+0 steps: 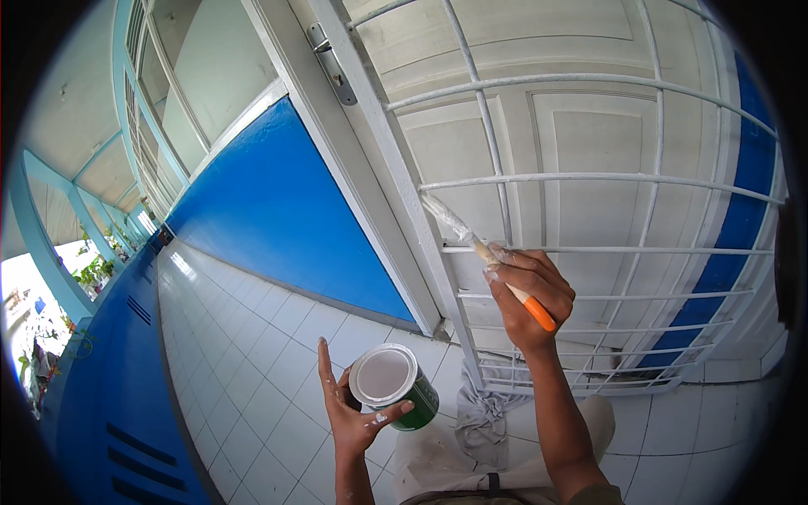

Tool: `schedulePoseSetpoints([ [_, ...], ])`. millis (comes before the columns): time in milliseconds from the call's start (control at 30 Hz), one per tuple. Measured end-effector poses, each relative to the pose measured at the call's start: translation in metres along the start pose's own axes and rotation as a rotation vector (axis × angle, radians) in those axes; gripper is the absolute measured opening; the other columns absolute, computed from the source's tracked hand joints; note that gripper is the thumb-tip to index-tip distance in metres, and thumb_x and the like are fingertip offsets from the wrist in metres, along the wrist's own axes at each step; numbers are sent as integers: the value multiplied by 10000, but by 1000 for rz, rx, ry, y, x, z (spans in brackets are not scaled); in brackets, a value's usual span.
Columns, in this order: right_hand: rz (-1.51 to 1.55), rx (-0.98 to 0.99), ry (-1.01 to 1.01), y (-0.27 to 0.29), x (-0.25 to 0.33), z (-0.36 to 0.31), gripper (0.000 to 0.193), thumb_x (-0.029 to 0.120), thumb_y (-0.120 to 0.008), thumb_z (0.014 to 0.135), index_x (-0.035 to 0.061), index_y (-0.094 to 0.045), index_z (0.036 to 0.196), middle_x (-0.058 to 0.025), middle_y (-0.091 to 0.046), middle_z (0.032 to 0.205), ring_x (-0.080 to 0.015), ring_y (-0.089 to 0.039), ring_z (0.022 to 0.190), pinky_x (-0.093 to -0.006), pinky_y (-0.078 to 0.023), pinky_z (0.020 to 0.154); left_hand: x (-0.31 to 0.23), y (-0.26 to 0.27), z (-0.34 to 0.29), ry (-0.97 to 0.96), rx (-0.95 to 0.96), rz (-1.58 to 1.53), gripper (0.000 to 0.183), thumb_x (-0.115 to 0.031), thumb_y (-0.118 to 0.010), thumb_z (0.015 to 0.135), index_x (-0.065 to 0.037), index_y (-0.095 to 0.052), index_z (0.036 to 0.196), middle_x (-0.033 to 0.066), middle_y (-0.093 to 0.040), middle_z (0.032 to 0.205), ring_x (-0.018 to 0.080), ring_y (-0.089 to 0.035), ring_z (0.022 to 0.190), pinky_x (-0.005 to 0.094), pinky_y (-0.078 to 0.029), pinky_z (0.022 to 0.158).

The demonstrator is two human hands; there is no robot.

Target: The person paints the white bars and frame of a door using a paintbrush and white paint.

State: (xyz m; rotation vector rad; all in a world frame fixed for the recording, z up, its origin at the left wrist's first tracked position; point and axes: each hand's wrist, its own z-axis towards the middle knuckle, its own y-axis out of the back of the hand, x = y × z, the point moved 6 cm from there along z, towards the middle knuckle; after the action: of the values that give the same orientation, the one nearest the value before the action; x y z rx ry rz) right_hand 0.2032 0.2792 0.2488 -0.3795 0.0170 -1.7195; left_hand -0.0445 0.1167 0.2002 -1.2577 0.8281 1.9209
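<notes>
In my right hand [532,296] is a paintbrush [486,252] with an orange-tipped handle, my fingers closed round it. Its white, paint-covered bristles touch the left upright of a white metal grille [412,177], just below a crossbar. My left hand [360,412] grips a green paint can [421,406] from the side, thumb across its front and one finger pointing up. The can has no lid on, and pale paint shows inside its rim. Spots of white paint mark my left thumb.
Behind the grille stands a white panelled door [589,151], its metal lock plate [332,63] near the frame. A grey cloth [484,417] lies on the white tiled floor [252,353] by the grille's foot. Blue walls [278,202] line the corridor, with plants [94,271] at the left openings.
</notes>
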Motion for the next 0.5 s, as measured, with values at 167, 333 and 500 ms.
schedulePoseSetpoints([
  [167, -3, 95, 58, -20, 19, -1, 227, -103, -778, 687, 23, -743, 873, -128, -768, 910, -262, -732, 804, -323, -585, 695, -3, -3, 0, -25, -6, -6, 1525, -198, -1021, 485, -109, -42, 1651, 266, -691, 1175, 387, -693, 1140, 542, -527, 1052],
  [333, -84, -66, -38, -11, 14, -3, 221, -68, -791, 691, 33, -751, 884, -122, -772, 899, -250, -731, 800, -313, -583, 686, 1, -2, -2, -1, 3, -28, 1548, -224, -1038, 485, -104, -24, 1649, 275, -676, 1183, 382, -686, 1153, 527, -525, 1057],
  [500, -34, 49, 6, -23, 31, -9, 206, -74, -773, 738, 26, -742, 915, -131, -770, 905, -250, -740, 820, -309, -589, 698, 2, 2, -3, -10, -23, -4, 1540, -252, -1037, 489, -104, -33, 1648, 269, -682, 1171, 388, -688, 1149, 532, -521, 1063],
])
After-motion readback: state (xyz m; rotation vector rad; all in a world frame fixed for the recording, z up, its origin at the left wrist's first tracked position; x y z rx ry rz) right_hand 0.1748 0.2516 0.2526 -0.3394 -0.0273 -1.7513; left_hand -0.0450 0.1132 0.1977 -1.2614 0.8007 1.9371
